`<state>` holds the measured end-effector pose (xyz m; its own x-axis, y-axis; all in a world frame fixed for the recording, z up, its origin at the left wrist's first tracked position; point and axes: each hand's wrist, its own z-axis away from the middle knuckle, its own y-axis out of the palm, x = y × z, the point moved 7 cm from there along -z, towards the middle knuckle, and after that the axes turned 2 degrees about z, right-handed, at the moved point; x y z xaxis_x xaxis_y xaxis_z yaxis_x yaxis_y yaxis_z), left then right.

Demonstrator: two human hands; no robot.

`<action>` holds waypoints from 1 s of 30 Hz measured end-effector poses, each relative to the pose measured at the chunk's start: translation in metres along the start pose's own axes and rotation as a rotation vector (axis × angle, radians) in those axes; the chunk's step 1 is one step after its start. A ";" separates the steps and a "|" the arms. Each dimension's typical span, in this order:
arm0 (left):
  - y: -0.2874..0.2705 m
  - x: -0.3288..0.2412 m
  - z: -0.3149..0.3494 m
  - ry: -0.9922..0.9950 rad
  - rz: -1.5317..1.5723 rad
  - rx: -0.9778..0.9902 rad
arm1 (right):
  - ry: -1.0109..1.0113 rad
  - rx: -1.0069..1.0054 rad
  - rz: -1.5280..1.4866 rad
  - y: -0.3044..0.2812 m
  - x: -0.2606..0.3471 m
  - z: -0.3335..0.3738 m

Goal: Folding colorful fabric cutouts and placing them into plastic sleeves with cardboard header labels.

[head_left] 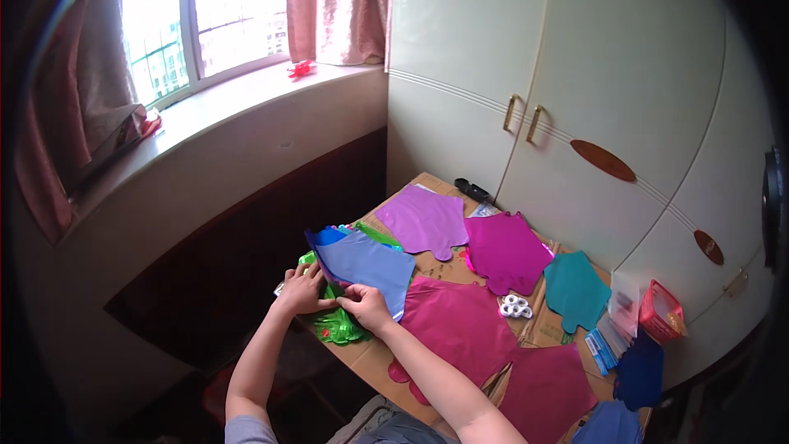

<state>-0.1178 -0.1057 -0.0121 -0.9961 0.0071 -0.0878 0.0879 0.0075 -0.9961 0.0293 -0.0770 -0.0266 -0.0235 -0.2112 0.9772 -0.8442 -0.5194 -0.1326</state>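
Observation:
At the left end of the cardboard-topped table, my left hand (302, 289) lies with its fingers stretched out over shiny green foil-like pieces (339, 327). My right hand (366, 307) is beside it, thumb and fingers pinched together at the lower edge of a light blue sheet (374, 267). The sheet's left side is lifted and curls up, showing a darker blue-purple face. What exactly is between the right fingertips is too small to make out. Right of my right hand, a large crimson sheet (456, 325) lies flat, partly under my forearm.
Purple (423, 218), magenta (508, 248) and teal (578, 289) sheets lie around the cardboard (546, 330). White rings (515, 307) sit in a cluster. A red basket (660, 312) stands at the right edge by small boxes. A white cabinet (460, 25) and a windowsill (238, 94) bound the corner.

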 end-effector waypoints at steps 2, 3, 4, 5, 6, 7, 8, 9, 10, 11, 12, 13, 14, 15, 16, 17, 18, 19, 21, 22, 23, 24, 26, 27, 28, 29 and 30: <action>-0.001 -0.004 -0.004 -0.003 -0.028 -0.003 | -0.017 -0.053 -0.209 -0.022 0.014 -0.003; -0.003 -0.009 -0.007 0.006 -0.038 -0.007 | -0.037 -0.122 -0.321 -0.042 0.009 -0.011; 0.000 -0.004 -0.006 -0.033 -0.038 0.045 | 0.007 -0.174 -0.395 -0.059 0.024 -0.009; 0.001 -0.002 -0.005 -0.042 -0.032 0.051 | -0.014 -0.200 -0.449 -0.078 0.029 -0.012; -0.001 -0.003 -0.004 -0.045 -0.026 0.051 | -0.078 -0.270 -0.428 -0.106 0.043 -0.011; -0.002 -0.005 -0.005 -0.043 -0.018 0.053 | -0.110 -0.309 -0.537 -0.132 0.052 -0.009; -0.002 -0.007 -0.006 -0.046 -0.020 0.066 | -0.122 -0.352 -0.536 -0.162 0.058 -0.005; -0.003 -0.008 -0.007 -0.053 -0.013 0.063 | -0.113 -0.388 -0.605 -0.190 0.070 0.004; -0.003 -0.007 -0.005 -0.061 -0.020 0.064 | -0.191 -0.427 -0.607 -0.215 0.089 0.015; -0.002 -0.005 -0.005 -0.064 -0.028 0.066 | -0.243 -0.455 -0.605 -0.243 0.100 0.026; -0.001 -0.001 -0.004 -0.044 -0.066 0.030 | -0.263 -0.507 -0.596 -0.265 0.120 0.045; 0.002 -0.004 -0.009 -0.027 -0.063 0.024 | -0.331 -0.594 -0.569 -0.296 0.130 0.066; -0.001 -0.008 -0.009 -0.035 -0.058 0.038 | -0.391 -0.603 -0.511 -0.312 0.157 0.093; -0.008 -0.016 -0.010 -0.035 -0.051 0.043 | -0.460 -0.666 -0.415 -0.336 0.170 0.120; -0.010 -0.016 -0.010 -0.045 -0.045 0.037 | -0.500 -0.715 -0.258 -0.344 0.191 0.147; -0.010 -0.014 -0.007 -0.056 -0.042 0.033 | -0.534 -0.760 -0.103 -0.346 0.215 0.175; -0.014 -0.018 -0.002 -0.054 -0.008 -0.066 | -0.462 -0.792 0.072 -0.346 0.227 0.201; -0.018 -0.035 0.000 0.038 0.034 -0.182 | -0.385 -0.831 0.255 -0.345 0.239 0.232; -0.021 -0.086 0.003 0.207 0.224 -0.374 | -0.366 -0.755 0.781 -0.315 0.266 0.270; -0.030 -0.122 0.011 0.320 0.422 -0.429 | -0.410 -0.673 0.960 -0.300 0.264 0.279; -0.028 -0.159 0.021 0.320 0.617 -0.313 | -0.439 -0.572 1.158 -0.277 0.265 0.286; -0.024 -0.197 0.032 0.377 0.979 -0.085 | -0.566 -0.414 1.426 -0.252 0.256 0.295; -0.010 -0.280 0.065 0.485 1.631 0.435 | -0.502 -0.353 1.512 -0.224 0.235 0.305; -0.011 -0.314 0.082 0.476 1.754 0.602 | -0.472 -0.322 1.599 -0.212 0.216 0.310; -0.005 -0.347 0.095 0.502 1.782 0.736 | -0.333 -0.249 1.591 -0.207 0.193 0.322; -0.004 -0.372 0.108 0.458 1.946 0.788 | -0.327 -0.248 1.602 -0.198 0.177 0.329; 0.009 -0.384 0.114 0.335 1.970 0.806 | -0.319 -0.267 1.596 -0.190 0.163 0.336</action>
<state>0.2653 -0.2226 0.0114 0.4049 -0.3968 -0.8238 0.6216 -0.5413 0.5662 0.3660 -0.2908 0.1018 -0.8291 -0.5275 -0.1853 -0.1404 0.5173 -0.8442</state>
